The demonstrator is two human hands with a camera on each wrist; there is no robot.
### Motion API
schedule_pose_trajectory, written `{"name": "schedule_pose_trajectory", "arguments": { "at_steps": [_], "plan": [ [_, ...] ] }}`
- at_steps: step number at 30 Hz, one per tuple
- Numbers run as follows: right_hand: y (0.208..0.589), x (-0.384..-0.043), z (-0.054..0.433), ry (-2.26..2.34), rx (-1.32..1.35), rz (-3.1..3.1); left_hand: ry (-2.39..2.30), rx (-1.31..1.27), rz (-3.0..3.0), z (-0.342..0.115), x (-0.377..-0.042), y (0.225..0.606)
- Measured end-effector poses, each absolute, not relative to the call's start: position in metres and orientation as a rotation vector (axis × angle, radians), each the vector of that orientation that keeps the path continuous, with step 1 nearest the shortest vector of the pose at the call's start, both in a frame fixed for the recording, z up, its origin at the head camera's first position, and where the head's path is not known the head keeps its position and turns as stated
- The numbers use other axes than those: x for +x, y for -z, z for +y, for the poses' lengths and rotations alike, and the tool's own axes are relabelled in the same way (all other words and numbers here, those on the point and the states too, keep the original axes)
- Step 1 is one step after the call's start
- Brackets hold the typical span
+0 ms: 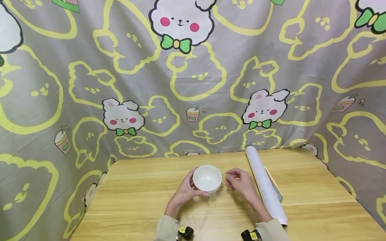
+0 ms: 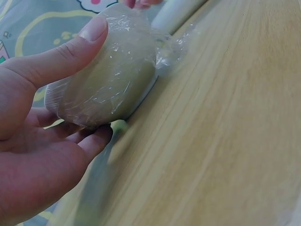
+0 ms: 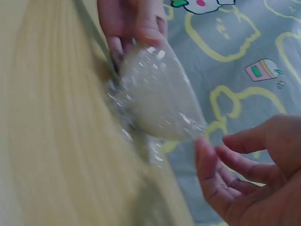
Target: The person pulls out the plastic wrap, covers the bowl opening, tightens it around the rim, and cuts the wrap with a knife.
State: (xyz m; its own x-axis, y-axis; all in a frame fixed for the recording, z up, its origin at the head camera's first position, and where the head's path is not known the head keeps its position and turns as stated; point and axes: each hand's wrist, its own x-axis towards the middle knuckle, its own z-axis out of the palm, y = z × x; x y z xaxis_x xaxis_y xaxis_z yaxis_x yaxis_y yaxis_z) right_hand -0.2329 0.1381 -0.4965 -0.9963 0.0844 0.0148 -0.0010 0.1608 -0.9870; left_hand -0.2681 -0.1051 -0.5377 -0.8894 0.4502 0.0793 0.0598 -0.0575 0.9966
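A white bowl (image 1: 207,178), with clear cling film (image 2: 124,56) stretched around its outside, is in my left hand (image 1: 186,189). The left thumb lies along the near side and the fingers support the bowl from the other side. In the right wrist view the film bunches into loose, crinkled folds (image 3: 123,101) on the bowl's side. My right hand (image 1: 241,182) is just right of the bowl. One of its fingertips (image 3: 203,146) is right at the film by the rim, while a gap shows between that fingertip and the nearest other digit.
A long white roll (image 1: 265,184) lies slanted on the wooden table (image 1: 129,197), right of my right hand. Partly hidden behind it is a flat grey and tan item (image 1: 275,187). A patterned curtain (image 1: 181,83) encloses the table at the back and sides.
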Motion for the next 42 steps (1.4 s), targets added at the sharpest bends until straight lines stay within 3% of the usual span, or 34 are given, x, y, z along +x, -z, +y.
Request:
{"name": "schedule_pose_trajectory", "arguments": {
  "at_steps": [12,17,22,25,42],
  "plan": [
    [0.511,-0.232,0.121,-2.096,-0.147,-2.293,-2.014,0.55,1.952,-0.105,-0.269,0.537],
    [0.506,-0.226,0.135,-2.014,0.159,-2.562,-2.003,0.552,1.954,-0.105,-0.269,0.536],
    [0.511,-0.229,0.13,-1.573,0.461,-2.7,-1.972,0.571,1.972,-0.106,-0.268,0.535],
    [0.518,-0.23,0.122,-1.412,0.465,-2.687,-1.951,0.604,1.968,-0.106,-0.267,0.534],
    [0.531,-0.237,0.116,-1.478,0.377,-2.676,-1.874,0.623,2.133,-0.095,-0.264,0.536]
  ]
}}
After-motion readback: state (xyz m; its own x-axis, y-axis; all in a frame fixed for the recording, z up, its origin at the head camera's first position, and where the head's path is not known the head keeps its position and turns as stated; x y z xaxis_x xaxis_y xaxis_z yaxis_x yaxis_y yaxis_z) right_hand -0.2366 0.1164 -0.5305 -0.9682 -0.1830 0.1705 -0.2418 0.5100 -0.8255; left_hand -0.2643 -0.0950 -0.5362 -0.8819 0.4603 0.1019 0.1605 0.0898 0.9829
